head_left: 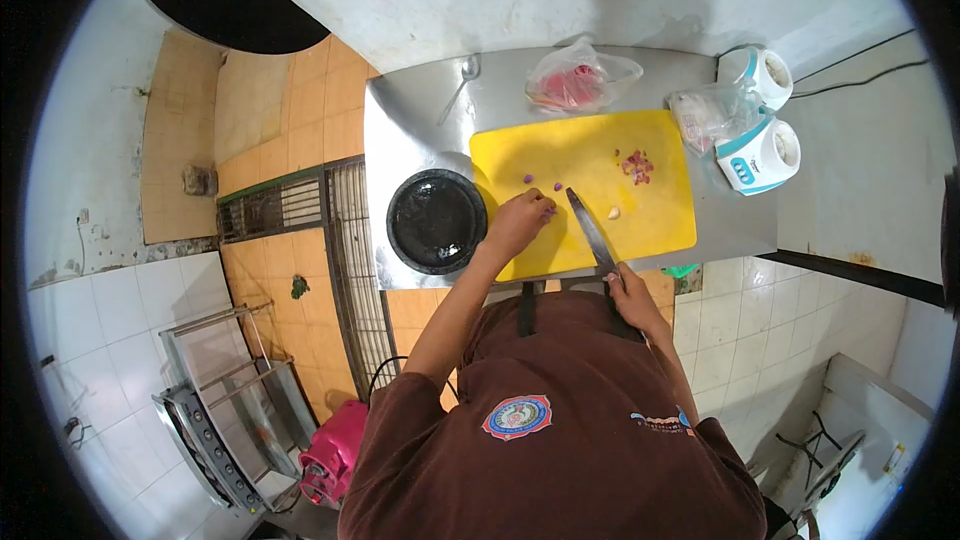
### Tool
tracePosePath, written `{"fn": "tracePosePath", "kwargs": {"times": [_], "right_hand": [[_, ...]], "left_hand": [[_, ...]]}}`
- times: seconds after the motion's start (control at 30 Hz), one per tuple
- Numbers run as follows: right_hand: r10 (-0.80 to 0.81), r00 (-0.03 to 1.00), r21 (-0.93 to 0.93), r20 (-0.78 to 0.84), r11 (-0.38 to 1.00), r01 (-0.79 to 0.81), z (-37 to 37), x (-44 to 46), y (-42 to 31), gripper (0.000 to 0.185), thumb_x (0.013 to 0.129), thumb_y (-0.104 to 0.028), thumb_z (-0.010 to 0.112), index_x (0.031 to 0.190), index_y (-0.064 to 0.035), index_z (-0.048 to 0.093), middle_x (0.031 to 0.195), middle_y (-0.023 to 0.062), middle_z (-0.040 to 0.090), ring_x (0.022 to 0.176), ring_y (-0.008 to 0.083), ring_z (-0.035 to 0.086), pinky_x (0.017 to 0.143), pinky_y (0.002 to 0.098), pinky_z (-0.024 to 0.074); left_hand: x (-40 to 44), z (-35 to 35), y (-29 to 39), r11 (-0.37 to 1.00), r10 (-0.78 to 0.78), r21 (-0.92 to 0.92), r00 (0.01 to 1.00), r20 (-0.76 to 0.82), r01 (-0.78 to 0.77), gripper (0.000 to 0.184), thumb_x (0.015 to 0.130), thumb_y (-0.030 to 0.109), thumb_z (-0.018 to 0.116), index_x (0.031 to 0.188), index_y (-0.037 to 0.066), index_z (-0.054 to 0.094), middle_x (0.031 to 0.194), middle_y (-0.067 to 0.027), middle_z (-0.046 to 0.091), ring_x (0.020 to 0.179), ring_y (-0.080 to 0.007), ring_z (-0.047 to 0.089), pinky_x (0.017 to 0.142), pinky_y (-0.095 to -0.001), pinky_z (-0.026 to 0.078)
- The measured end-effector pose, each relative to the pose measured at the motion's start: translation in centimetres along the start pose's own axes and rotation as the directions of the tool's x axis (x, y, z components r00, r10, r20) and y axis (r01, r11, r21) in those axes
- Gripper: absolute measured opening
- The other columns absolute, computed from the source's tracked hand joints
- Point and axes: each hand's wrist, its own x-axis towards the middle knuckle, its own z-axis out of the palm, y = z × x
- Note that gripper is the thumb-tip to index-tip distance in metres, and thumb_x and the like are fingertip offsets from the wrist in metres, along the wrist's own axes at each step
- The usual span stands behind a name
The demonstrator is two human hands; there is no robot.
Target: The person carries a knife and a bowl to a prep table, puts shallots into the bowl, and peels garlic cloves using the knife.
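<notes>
A yellow cutting board [560, 230] lies on the steel table. My left hand [518, 223] rests on its left part, fingers bent together over small purple pieces, probably shallot [549, 211]. Two more purple bits [528, 179] lie just beyond the fingertips. My right hand [630, 295] is closed round the handle of a knife [592, 231] at the board's near edge, the blade pointing away and slightly left. A whitish clove [614, 212] sits right of the blade. Chopped reddish pieces [637, 167] form a small pile at the board's upper right.
Left of the board stands a round black stone mortar [437, 221]. A spoon [460, 88] and a plastic bag with red contents [580, 80] lie at the back of the steel table [410, 120]. Two white-and-blue appliances [757, 155] and a clear bag [710, 116] stand at right.
</notes>
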Motion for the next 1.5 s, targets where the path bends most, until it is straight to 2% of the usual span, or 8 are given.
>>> {"fn": "tracePosePath", "kwargs": {"times": [0.1,0.4,0.5,0.6,0.7,0.8,1.1,1.5], "right_hand": [[-0.121,0.991,0.008,-0.063,0.993,0.122,0.9,0.6,1.5,0.026,0.105,-0.027,0.048,0.105,-0.0009,0.050,0.073,0.0074,0.054,0.062,0.0160,0.051,0.057,0.0333,0.0422],[-0.135,0.988,-0.009,-0.072,0.991,0.135,1.6,1.1,1.9,0.025,0.106,-0.026,0.047,0.106,-0.0019,0.050,0.073,0.0057,0.053,0.061,0.0130,0.049,0.055,0.0317,0.0414],[-0.010,1.000,-0.012,-0.021,1.000,0.010,1.3,0.8,0.7,0.034,0.104,-0.029,0.047,0.117,0.0025,0.051,0.105,0.0319,0.064,0.102,0.0499,0.060,0.084,0.0495,0.0465],[-0.168,0.982,-0.013,-0.086,0.986,0.168,2.2,1.5,2.0,0.024,0.105,-0.026,0.048,0.105,-0.0020,0.050,0.072,0.0034,0.052,0.060,0.0121,0.048,0.055,0.0310,0.0410],[-0.138,0.987,0.024,-0.086,0.990,0.141,2.5,1.5,1.5,0.024,0.105,-0.026,0.048,0.104,-0.0024,0.051,0.072,0.0022,0.051,0.060,0.0115,0.046,0.054,0.0299,0.0403],[-0.029,1.000,0.009,-0.008,1.000,0.029,2.2,1.6,0.6,0.031,0.104,-0.027,0.048,0.111,0.0031,0.051,0.100,0.0299,0.063,0.094,0.0459,0.060,0.082,0.0454,0.0463],[-0.129,0.991,-0.035,0.030,0.991,0.130,2.4,3.1,0.0,0.029,0.104,-0.026,0.049,0.105,0.0030,0.050,0.093,0.0283,0.061,0.086,0.0430,0.059,0.077,0.0455,0.0455],[-0.049,0.986,0.075,-0.157,0.995,0.061,2.1,1.1,0.6,0.027,0.103,-0.025,0.050,0.105,0.0023,0.050,0.082,0.0256,0.061,0.077,0.0408,0.060,0.070,0.0437,0.0463]], "left_hand": [[0.1,-0.2,-0.2,1.000,0.013,0.021,1.000,0.018,-0.013,0.015,0.090,0.016,0.067,0.100,0.005,0.068,0.095,-0.0135,0.066,0.089,-0.0340,0.066,0.078,-0.0441,0.053],[-0.1,-0.1,-0.7,0.999,0.037,0.013,0.999,0.027,-0.038,0.015,0.089,0.017,0.067,0.098,0.004,0.067,0.093,-0.0146,0.064,0.088,-0.0357,0.064,0.076,-0.0452,0.052],[-0.1,-0.2,-0.5,0.999,0.050,0.016,0.998,0.024,-0.051,0.015,0.087,0.015,0.067,0.099,0.005,0.066,0.092,-0.0147,0.064,0.086,-0.0359,0.064,0.076,-0.0455,0.052],[-0.3,-1.0,0.1,0.999,0.045,0.020,0.999,0.012,-0.045,0.016,0.085,0.010,0.068,0.100,0.005,0.065,0.093,-0.0147,0.064,0.087,-0.0352,0.065,0.076,-0.0442,0.052],[-1.3,-3.4,1.4,0.999,0.042,-0.025,0.994,-0.103,-0.045,0.017,0.082,0.005,0.069,0.099,0.004,0.065,0.094,-0.0145,0.065,0.086,-0.0342,0.066,0.075,-0.0420,0.054],[-3.4,-7.6,2.0,0.994,-0.099,-0.083,0.949,-0.301,0.077,0.018,0.080,0.001,0.070,0.098,0.003,0.065,0.095,-0.0149,0.066,0.084,-0.0327,0.068,0.074,-0.0397,0.055],[-10.2,-12.1,-3.4,0.905,-0.396,0.026,0.862,-0.316,0.425,0.034,0.075,-0.003,0.069,0.109,0.002,0.064,0.104,-0.0183,0.064,0.091,-0.0363,0.066,0.080,-0.0435,0.054],[2.9,-2.1,-0.3,0.975,-0.133,0.128,0.944,-0.303,0.179,0.025,0.080,0.003,0.066,0.106,0.002,0.067,0.104,-0.0209,0.063,0.097,-0.0396,0.063,0.085,-0.0473,0.052]]}}
